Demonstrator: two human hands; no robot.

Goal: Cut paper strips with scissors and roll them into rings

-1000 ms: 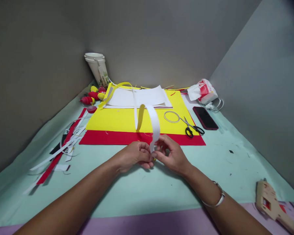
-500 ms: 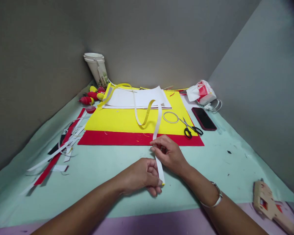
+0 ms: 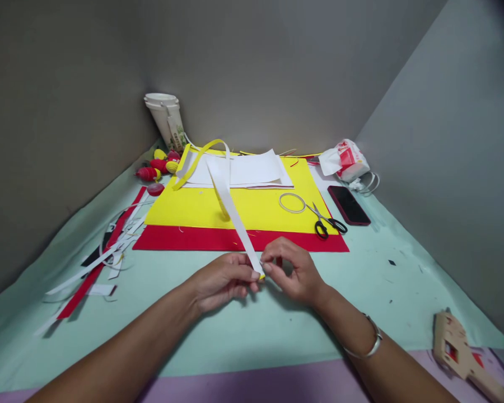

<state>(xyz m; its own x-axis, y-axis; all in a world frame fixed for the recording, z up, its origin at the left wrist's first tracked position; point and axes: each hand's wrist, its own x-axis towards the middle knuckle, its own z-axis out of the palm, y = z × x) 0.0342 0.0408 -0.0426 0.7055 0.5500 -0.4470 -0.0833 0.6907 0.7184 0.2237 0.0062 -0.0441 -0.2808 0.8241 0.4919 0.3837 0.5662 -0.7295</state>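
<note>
A long strip of corrugated paper, white on the side facing me and ridged yellow on the other, runs from my hands and loops up over the stacked sheets. Its near end, with a small yellow tip, is pinched between the thumb and fingers of my left hand. My right hand is closed, thumb and forefinger pinched at the strip's right edge close to that end. Beyond both hands lie the yellow sheet and the red sheet.
Black-handled scissors and a thin ring lie on the yellow sheet. A phone, tissue pack and glue gun are at right. Paper offcuts, red-yellow coiled pieces and a cup stand left.
Both hands have come together at the strip's near end, which has been raised and shifted left. My right hand has slid down from farther along the strip. The loop has swung left.
</note>
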